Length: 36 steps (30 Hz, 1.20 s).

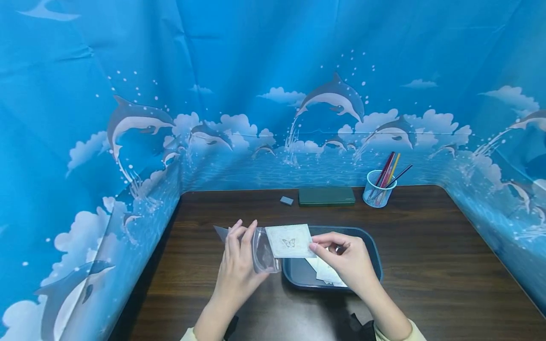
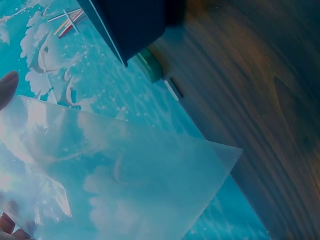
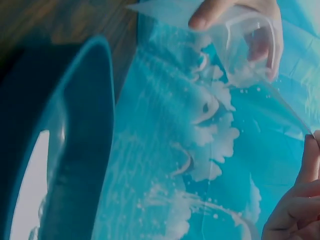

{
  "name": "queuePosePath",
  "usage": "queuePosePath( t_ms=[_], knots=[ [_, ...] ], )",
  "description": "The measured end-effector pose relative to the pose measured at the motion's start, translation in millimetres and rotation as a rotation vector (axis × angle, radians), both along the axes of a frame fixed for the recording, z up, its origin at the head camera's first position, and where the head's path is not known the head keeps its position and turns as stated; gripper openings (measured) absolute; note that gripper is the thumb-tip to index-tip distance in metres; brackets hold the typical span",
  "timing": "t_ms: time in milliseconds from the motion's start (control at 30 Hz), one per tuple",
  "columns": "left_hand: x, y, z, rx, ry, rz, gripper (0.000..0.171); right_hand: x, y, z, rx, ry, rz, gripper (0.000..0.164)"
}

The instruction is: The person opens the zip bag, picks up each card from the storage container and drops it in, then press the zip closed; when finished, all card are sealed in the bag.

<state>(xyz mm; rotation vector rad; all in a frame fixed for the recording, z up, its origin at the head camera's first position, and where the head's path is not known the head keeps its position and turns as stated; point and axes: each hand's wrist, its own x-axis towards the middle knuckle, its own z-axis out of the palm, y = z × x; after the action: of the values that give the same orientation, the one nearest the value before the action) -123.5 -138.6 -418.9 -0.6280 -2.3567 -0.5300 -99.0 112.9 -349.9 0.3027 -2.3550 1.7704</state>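
Observation:
My left hand (image 1: 239, 258) grips a clear plastic bag (image 1: 261, 248), its mouth bowed wide toward the right. Between thumb and fingers, my right hand (image 1: 347, 258) pinches the right edge of a pale card (image 1: 290, 240) printed with a butterfly. The card's left edge is right at the bag's mouth. From the right wrist, the card (image 3: 287, 105) appears nearly edge-on, running from the right hand (image 3: 295, 210) to the bag (image 3: 235, 45). In the left wrist view the bag (image 2: 150, 170) stretches out flat and see-through, with only fingertips at the left edge.
Below the hands, a dark blue tray (image 1: 376, 253) holds several pale paper pieces (image 1: 329, 273). Along the table's back stand a grey-blue eraser (image 1: 286, 201), a dark green case (image 1: 326, 196) and a light blue mesh cup (image 1: 376, 194) of pencils. A dolphin-print curtain (image 1: 256, 57) surrounds the table.

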Motion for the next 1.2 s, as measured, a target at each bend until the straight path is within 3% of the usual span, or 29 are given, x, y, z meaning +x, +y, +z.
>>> queuePosePath(
  t_ms=[367, 667, 867, 1200],
  knots=[
    [-1.5, 2, -0.4, 0.027, 0.019, 0.042, 0.12, 3.0, -11, -4.2, -0.012, 0.01, -0.014, 0.011],
    [3.2, 16, 0.8, 0.025, 0.017, -0.058, 0.121, -8.9, -25, -42.1, 0.015, -0.033, 0.006, 0.009],
    [6.7, 22, 0.2, 0.022, 0.019, -0.096, 0.118, -10.3, -33, -53.2, -0.021, 0.006, 0.05, 0.007],
    [11.8, 29, -2.5, -0.01, 0.045, -0.137, 0.117, -9.8, -43, -64.5, -0.013, -0.005, 0.094, 0.007]
  ],
)
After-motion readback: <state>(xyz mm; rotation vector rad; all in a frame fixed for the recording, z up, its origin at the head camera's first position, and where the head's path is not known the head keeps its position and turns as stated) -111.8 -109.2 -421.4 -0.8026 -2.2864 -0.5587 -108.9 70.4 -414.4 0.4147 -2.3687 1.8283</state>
